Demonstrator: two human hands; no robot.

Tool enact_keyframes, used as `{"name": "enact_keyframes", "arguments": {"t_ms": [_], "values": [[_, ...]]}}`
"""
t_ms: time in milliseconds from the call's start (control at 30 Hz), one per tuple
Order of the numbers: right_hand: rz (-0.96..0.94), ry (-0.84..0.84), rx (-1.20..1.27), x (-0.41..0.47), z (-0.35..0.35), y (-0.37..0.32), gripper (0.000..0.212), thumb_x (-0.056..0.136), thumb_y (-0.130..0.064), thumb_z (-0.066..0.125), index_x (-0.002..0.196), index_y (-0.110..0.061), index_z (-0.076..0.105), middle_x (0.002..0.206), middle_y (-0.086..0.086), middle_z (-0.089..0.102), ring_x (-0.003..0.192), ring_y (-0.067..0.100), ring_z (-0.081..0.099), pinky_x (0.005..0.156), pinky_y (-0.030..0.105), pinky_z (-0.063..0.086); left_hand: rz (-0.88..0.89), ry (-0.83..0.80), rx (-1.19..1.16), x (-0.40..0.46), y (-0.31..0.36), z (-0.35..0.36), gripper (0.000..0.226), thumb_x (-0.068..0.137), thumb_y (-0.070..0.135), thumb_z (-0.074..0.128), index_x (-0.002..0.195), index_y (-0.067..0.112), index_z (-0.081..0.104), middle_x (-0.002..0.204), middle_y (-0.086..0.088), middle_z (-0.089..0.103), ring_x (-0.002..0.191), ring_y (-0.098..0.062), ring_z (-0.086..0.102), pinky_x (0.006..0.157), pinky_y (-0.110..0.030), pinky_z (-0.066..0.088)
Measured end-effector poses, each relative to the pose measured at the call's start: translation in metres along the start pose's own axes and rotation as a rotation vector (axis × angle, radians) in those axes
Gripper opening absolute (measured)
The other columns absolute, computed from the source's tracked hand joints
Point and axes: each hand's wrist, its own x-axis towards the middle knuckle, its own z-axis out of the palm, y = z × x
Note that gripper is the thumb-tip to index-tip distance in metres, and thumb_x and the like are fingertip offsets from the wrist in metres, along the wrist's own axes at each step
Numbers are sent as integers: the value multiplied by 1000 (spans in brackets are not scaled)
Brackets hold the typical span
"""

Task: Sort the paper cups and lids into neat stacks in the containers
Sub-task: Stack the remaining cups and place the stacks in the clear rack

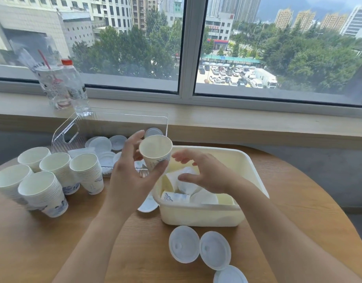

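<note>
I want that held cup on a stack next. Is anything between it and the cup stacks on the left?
Nothing visible. The left hand holds the cup above the table, and the nearest stack stands open-topped beside it.

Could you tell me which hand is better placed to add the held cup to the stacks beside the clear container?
Probably the left hand: it already grips the paper cup, and the cup stacks stand on its side. The right hand hovers open over the cream bin.
</note>
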Motion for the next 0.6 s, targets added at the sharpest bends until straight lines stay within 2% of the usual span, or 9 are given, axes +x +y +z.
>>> {"name": "enact_keyframes", "arguments": {"t_ms": [133, 233, 333, 400, 500, 600], "values": [[35, -155, -206, 19, 10, 2, 57, 97, -28, 74, 150, -32, 52, 147, -11, 59, 132, 11, 53, 114, 32, 40, 16, 60, 41, 1, -9, -11, 76, 79, 52, 81, 143, 26, 50, 126, 18, 63, 118, 3, 59, 99, -28, 52], [62, -248, -309, 29, 20, 4, 62, 97, -31, 74, 153, -35, 47, 150, -8, 57, 136, 19, 50, 113, 36, 36, -15, 37, 56, -3, -15, -13, 71, 80, 37, 88, 141, 29, 52, 127, 14, 65, 120, -3, 59, 99, -18, 46], [80, -262, -417, 34, 26, 7, 68, 96, -38, 73, 155, -39, 41, 151, -5, 55, 138, 24, 47, 112, 41, 33, -29, 4, 50, -9, -20, -13, 69, 81, 35, 88, 141, 33, 54, 128, 15, 64, 115, -6, 59, 88, -24, 52], [93, -268, -457, 34, 28, 11, 72, 95, -40, 73, 157, -39, 37, 151, -4, 55, 136, 25, 46, 112, 43, 34, -27, -6, 52, -12, -22, -13, 70, 81, 36, 87, 143, 32, 54, 127, 14, 64, 112, -8, 60, 83, -23, 53], [105, -281, -515, 33, 30, 16, 76, 92, -47, 74, 157, -38, 37, 148, -4, 56, 133, 25, 44, 111, 42, 34, -33, -13, 54, -17, -23, -13, 71, 82, 35, 87, 144, 33, 53, 126, 17, 63, 111, -8, 61, 84, -20, 53], [94, -256, -585, 34, 32, 19, 74, 86, -54, 75, 152, -35, 47, 142, -1, 53, 130, 24, 43, 110, 42, 33, -55, -14, 49, -21, -22, -12, 72, 82, 33, 87, 145, 33, 53, 126, 17, 63, 112, -10, 62, 88, -33, 57]]}}
